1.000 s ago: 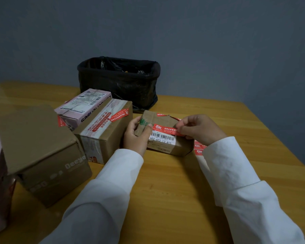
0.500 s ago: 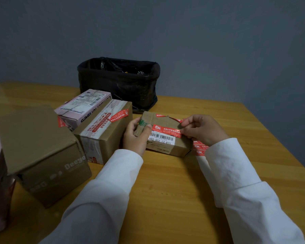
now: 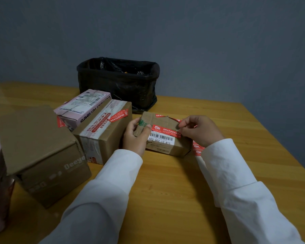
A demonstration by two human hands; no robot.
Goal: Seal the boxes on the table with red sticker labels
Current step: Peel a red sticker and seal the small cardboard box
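Now, step: a red sticker label (image 3: 165, 130) is going onto the small brown box (image 3: 165, 138), which sits on the bench (image 3: 165, 191) in the middle, just in front of the person.
Left hand: the left hand (image 3: 135, 136) grips the left end of the small box, thumb on top and fingers curled round the side, to hold it in place.
Right hand: the right hand (image 3: 199, 130) pinches the right end of the sticker with its fingertips, at the top right of the box.
Next move: I think the sticker end must be pressed flat and rubbed down over the edge, so the flap stays shut.
More stickers: a strip of red stickers (image 3: 197, 148) lies just beside the box, partly under the right wrist.
Writing on small box: a barcode label reads "502-602-12-815"; the sticker's white letters are too small to read.
Other boxes: the taped box (image 3: 104, 132) and the pink box (image 3: 83, 106) already have red stickers.
Big box: the big brown box (image 3: 42, 155) shows "Deeye", the rest cut off, and no sticker that I can see.
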